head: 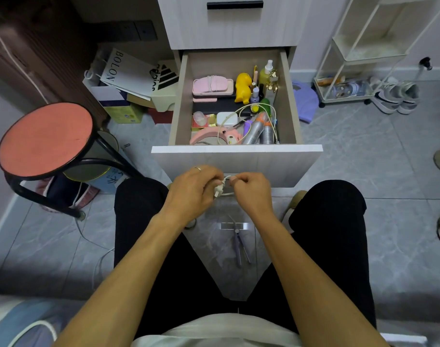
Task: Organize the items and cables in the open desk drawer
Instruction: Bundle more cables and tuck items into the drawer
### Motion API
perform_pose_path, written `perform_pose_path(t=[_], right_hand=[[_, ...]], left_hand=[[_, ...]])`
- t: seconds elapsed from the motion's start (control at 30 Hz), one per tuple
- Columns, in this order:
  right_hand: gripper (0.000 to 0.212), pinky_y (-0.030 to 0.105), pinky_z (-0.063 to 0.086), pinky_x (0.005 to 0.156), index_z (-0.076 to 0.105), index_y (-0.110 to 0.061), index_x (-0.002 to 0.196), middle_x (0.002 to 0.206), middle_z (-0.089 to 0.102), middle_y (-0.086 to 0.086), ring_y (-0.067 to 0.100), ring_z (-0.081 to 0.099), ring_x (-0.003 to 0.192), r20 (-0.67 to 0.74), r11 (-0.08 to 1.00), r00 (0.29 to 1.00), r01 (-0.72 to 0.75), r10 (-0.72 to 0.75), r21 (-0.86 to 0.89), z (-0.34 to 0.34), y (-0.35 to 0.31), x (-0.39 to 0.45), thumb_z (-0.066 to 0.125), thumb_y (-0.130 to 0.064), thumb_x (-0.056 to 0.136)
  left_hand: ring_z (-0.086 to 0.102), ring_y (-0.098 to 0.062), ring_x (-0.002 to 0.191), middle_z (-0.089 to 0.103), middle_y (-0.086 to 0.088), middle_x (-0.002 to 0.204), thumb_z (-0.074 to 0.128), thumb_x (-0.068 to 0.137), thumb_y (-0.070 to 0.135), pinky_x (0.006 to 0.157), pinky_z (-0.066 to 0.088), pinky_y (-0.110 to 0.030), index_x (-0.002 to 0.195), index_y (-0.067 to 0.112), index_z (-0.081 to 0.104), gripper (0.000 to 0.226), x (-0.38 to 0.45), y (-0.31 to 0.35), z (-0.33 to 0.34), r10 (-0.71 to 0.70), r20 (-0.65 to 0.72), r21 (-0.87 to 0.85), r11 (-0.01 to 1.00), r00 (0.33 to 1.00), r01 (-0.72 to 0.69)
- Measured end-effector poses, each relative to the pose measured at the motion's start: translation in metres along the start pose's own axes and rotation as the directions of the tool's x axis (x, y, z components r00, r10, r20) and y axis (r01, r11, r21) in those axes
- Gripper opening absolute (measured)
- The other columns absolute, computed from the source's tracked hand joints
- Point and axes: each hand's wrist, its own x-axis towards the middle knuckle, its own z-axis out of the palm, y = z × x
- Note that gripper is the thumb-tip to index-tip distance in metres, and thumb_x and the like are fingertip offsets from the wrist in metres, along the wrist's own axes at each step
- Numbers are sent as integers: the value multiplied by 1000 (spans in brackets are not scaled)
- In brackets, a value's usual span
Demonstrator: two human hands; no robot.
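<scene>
The left hand (194, 189) and the right hand (251, 189) both pinch a small white cable (221, 189), just in front of the open drawer (236, 149). It looks like they are tying it into a neat bundle. Inside the drawer, a long loose cable (239, 113) lies over bottles and toys, so I think much tidying is left.

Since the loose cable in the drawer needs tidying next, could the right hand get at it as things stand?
Probably not yet: the right hand and left hand both hold a small white cable. The way itself looks free, since the loose cable lies on top in the open drawer.
</scene>
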Motion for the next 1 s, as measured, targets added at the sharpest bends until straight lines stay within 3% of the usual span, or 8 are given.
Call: perform_pose_path(t=[0.17,0.37,0.47,0.57,0.67,0.8,0.87,1.0], right_hand=[[29,25,38,46,69,6,77,72,65,22,18,47,53,8,999,1000,-4,5,-31,3,-2,0,59,-19,89],[24,35,50,56,69,5,74,70,66,21,31,51,55,-57,991,990,-131,130,-7,-12,19,3,56,-13,83],[20,22,37,43,75,-7,78,49,58,-8,6,44,44,5,979,984,-178,178,100,-26,28,3,57,-7,86],[20,18,33,41,72,-9,79,45,53,-11,6,42,42,106,955,979,-195,175,222,-25,24,-3,57,-6,90],[19,21,42,49,69,-15,82,60,62,1,6,52,47,188,971,976,-145,109,189,-21,25,-5,55,-10,94],[23,23,46,88,66,-15,114,104,64,-3,9,59,97,161,970,971,202,-179,-136,-18,30,-6,63,-21,92],[26,15,40,95,67,-17,118,116,63,-8,5,56,109,203,935,923,347,-326,-77,-20,24,-7,64,-25,92],[25,7,41,89,70,-21,116,113,70,-11,-1,60,107,411,947,853,283,-320,150,-24,0,-11,63,-26,93]], left_hand=[[63,-9,78,69,10,80,65,89,5,75,49,-19,79,27,68,24,-5,6,2,-418,-55,-481,807,907,343],[66,-13,79,70,10,82,64,90,6,76,55,-32,77,31,68,29,-13,8,-6,-414,-71,-498,803,908,327],[64,-8,73,69,17,75,64,91,8,73,56,-34,78,30,70,26,-13,-3,-15,-481,-53,-543,749,875,379],[63,-9,71,68,15,70,67,90,8,74,57,-34,77,32,70,28,-11,-9,-11,-510,39,-557,703,859,442],[64,-8,68,67,7,72,66,90,4,68,55,-24,79,26,71,25,-8,-1,-4,-522,84,-615,643,849,457],[64,-5,62,67,-5,78,65,90,4,60,52,-16,83,19,70,18,-1,7,-14,-548,98,-687,567,831,454],[64,-5,62,67,-7,78,66,89,4,62,54,-17,83,18,71,16,0,7,-19,-534,110,-690,566,838,451],[67,-8,67,71,-2,74,68,88,3,67,55,-19,84,16,72,14,0,9,-24,-502,151,-699,555,852,451]])
